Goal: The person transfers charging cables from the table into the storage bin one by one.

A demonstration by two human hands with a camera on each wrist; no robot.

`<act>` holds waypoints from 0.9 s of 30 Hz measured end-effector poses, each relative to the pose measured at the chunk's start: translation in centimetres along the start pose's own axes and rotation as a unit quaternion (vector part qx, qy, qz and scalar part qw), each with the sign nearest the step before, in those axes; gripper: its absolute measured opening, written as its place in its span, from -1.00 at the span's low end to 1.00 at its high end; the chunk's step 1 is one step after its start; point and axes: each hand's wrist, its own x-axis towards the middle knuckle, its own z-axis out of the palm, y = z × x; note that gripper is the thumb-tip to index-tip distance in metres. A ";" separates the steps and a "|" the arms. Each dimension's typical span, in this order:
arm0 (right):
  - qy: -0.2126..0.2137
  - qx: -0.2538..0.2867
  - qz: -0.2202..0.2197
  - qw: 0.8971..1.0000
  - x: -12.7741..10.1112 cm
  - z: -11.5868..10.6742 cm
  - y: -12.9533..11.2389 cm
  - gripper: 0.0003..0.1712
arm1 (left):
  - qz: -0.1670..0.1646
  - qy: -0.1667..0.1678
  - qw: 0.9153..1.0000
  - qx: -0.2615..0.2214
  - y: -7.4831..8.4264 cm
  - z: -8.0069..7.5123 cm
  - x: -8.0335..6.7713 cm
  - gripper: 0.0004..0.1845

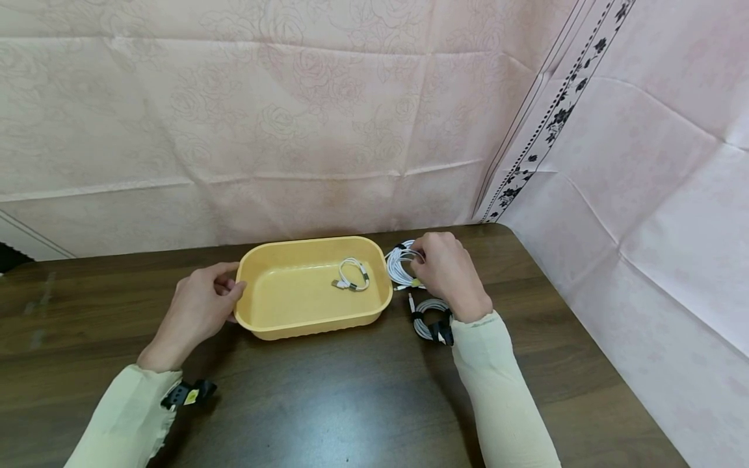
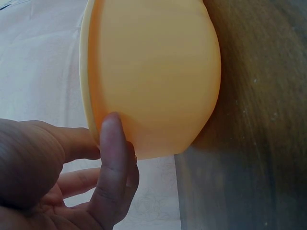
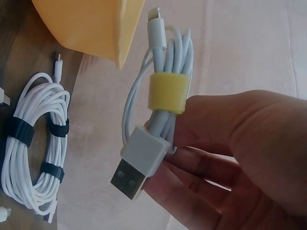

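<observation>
Sleeves of pale cream cloth came in from the near edge of the dark counter (image 1: 351,403), and both hands sat either side of a yellow tub (image 1: 263,312). At nine o'clock of the tub the left hand (image 1: 199,305) lay against its short end, thumb and fingers loosely curled and touching the rim rather than gripping it. At three o'clock the right hand (image 1: 445,273) had its fingers pinched round a small white cable bundle (image 3: 165,96) bound by a yellow strap, its flat plug pointing down toward the wrist camera. By my judgement this was the picking-up step, with the bundle held just outside the tub's right rim; the next move would call for lifting it over that rim and letting go inside. I counted four cable bundles: one short cable (image 1: 352,274) lying in the tub, the one in the hand, a larger white coil (image 3: 33,148) with dark straps beside it, and a grey coil (image 1: 432,318) at five o'clock of the tub, near the right wrist. One tub, two hands.
</observation>
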 end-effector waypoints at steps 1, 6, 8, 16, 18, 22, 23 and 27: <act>0.000 0.001 0.001 1.000 0.0 0.0 0.0 -0.55 | 0.000 0.000 1.000 0.000 0.0 0.0 0.0 -0.48; 0.002 0.004 -0.002 1.000 0.0 0.1 -0.2 -0.55 | 0.000 -0.001 1.000 0.000 0.0 0.0 0.0 -0.48; 0.004 0.002 -0.003 1.000 0.0 0.1 -0.2 -0.55 | 0.001 0.000 1.000 0.001 0.1 0.0 0.0 -0.48; -0.003 0.007 0.003 1.000 0.1 0.2 -0.5 -0.60 | 0.000 -0.003 1.000 -0.003 0.0 -0.1 -0.1 -0.47; -0.001 0.006 0.001 1.000 0.1 0.3 -0.6 -0.61 | 0.001 -0.003 1.000 -0.003 0.0 -0.1 -0.1 -0.47; 0.005 0.006 -0.007 1.000 0.1 0.4 -0.7 -0.60 | 0.001 -0.002 1.000 -0.003 0.0 -0.1 -0.1 -0.48; 0.005 0.005 -0.008 1.000 0.1 0.4 -0.7 -0.60 | 0.002 -0.001 1.000 -0.002 0.0 -0.1 -0.1 -0.48; 0.006 0.003 -0.013 1.000 0.1 0.5 -0.9 -0.59 | 0.006 -0.001 1.000 -0.001 0.0 -0.1 -0.1 -0.49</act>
